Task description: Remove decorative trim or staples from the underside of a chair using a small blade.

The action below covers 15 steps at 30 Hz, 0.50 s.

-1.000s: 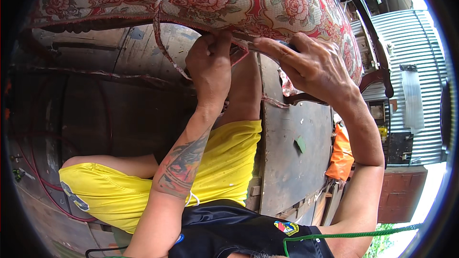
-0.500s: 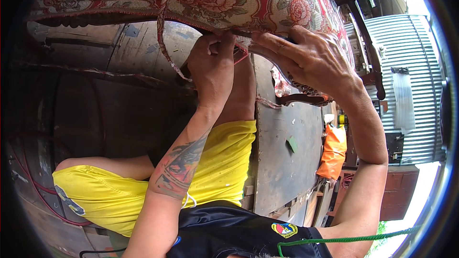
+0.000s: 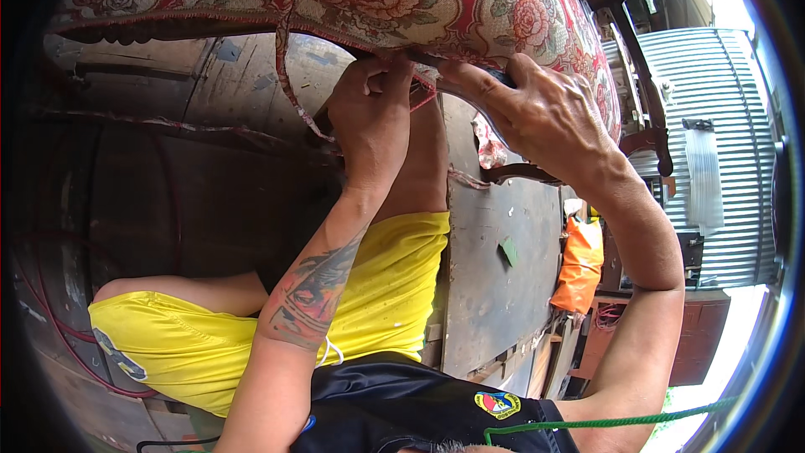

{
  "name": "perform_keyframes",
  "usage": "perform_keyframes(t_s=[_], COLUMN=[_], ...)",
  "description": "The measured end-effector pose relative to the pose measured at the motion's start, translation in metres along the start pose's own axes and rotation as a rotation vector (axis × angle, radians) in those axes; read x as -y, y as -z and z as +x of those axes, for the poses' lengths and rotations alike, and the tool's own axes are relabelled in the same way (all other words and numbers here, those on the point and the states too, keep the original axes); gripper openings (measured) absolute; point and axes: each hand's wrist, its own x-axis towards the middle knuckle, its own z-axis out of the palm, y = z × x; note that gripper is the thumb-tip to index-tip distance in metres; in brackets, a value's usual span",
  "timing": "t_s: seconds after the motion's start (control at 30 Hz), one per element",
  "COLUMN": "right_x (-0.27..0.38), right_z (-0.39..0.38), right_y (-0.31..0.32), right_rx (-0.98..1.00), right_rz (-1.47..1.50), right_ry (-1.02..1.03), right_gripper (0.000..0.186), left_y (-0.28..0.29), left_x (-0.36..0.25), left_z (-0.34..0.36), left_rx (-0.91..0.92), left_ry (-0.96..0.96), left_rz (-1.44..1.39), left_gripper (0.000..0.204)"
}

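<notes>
Across the top lies an upholstered seat (image 3: 377,0) in cream fabric with red roses, its raw lower edge meeting a dark wooden frame. My left hand (image 3: 373,109) is closed at that edge, thumb and fingers pinching the fabric edge. My right hand (image 3: 549,113) is wrapped round a dark-handled tool (image 3: 428,59) with a narrow flat end. The tool's tip meets the fabric edge right beside my left fingertips; most of the handle is hidden in my palm. A long patterned fabric strip (image 3: 283,59) hangs from the seat to the left of my left hand.
A second upholstered chair with a dark wooden leg (image 3: 633,50) stands at upper right. Worn boards (image 3: 495,310) make up the floor, with an orange bag (image 3: 580,264) on the right. A red hose (image 3: 54,319) curls at lower left. Corrugated metal sheeting (image 3: 729,159) stands far right.
My right hand has tilted slightly downward, covering more of the carved wood beneath it. My left hand keeps its pinch at the same spot.
</notes>
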Motion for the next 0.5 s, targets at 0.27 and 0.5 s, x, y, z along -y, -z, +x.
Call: perform_keyframes(t_s=[0.27, 0.5], right_x=[-0.003, -0.004], right_z=[-0.008, -0.019], right_y=[-0.015, -0.024], right_rx=[-0.048, -0.096], right_rz=[0.032, 0.066], right_ry=[-0.028, -0.059], right_gripper=[0.064, 0.064], left_y=[0.000, 0.001], left_x=[0.003, 0.005], left_z=[-0.003, 0.002], left_rx=[0.000, -0.032], left_ry=[0.018, -0.061], left_rz=[0.008, 0.175], left_gripper=[0.027, 0.028])
